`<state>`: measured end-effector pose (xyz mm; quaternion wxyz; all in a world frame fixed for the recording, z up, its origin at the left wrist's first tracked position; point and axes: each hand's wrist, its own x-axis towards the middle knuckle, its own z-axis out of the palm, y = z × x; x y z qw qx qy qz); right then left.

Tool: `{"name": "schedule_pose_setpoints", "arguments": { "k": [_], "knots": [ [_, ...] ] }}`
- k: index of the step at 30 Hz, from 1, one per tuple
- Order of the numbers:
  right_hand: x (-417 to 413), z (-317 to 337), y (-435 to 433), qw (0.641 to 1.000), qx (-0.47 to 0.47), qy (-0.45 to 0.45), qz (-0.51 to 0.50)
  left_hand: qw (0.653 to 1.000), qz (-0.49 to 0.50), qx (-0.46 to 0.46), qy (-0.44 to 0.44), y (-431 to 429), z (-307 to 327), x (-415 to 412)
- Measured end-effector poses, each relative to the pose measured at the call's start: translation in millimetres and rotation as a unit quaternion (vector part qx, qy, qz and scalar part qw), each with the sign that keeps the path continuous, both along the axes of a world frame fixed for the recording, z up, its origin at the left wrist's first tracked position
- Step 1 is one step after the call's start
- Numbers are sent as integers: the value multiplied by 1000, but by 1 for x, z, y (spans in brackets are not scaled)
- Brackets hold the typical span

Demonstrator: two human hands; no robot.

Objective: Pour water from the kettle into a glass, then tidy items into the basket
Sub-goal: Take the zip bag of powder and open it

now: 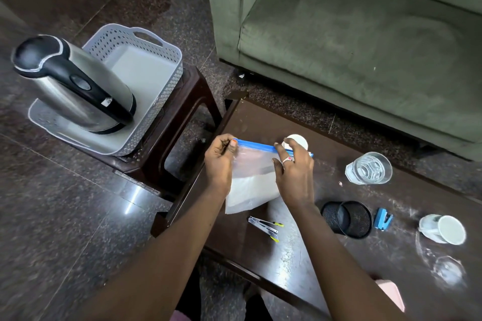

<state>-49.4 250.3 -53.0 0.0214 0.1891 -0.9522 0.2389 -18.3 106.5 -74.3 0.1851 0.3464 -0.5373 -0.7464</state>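
Observation:
A steel kettle with a black handle stands inside the grey perforated basket on a dark stool at the left. A glass holding water sits on the dark table. Both hands hold up a clear zip bag with a blue seal strip above the table's left end. My left hand pinches the strip's left end, and my right hand pinches it near the right end. White contents fill the bag's lower part.
A white cup stands behind my right hand. On the table lie a metal clip tool, a black mesh pen holder on its side, a blue stapler, a tipped white mug and another clear glass. A green sofa stands beyond.

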Motion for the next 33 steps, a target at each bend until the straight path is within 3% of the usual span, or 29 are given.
{"name": "schedule_pose_setpoints", "arguments": {
  "k": [2, 8, 10, 16, 19, 24, 26, 29, 31, 33],
  "knots": [
    [5, -2, 0, 999, -17, 21, 20, 1000, 6, 6, -2, -1, -2, 1],
    [14, -6, -2, 995, -73, -61, -11, 998, 34, 61, -1, -3, -9, 4],
    [11, -7, -1, 994, -61, -95, -15, 997, 33, 74, -1, -3, -9, 5],
    [0, -6, -7, 997, -2, -78, 5, 995, 26, 95, 6, -4, -2, 11],
    [-5, -3, -4, 994, 65, -58, 63, 996, 4, 90, -27, -11, 2, 17],
    [-13, 11, -4, 989, 69, -65, 115, 981, -129, 8, -145, -37, 31, 6],
    [-18, 19, -7, 983, 89, -61, 146, 944, -259, -90, -182, -47, 48, -10],
    [-25, 34, -14, 975, 106, -45, 191, 838, -424, -237, -249, -56, 68, -36],
    [-30, 44, -19, 971, 100, -33, 214, 759, -482, -330, -288, -56, 80, -50],
    [-36, 55, -23, 967, 96, -26, 234, 716, -512, -368, -300, -53, 87, -58]
  ]
}}
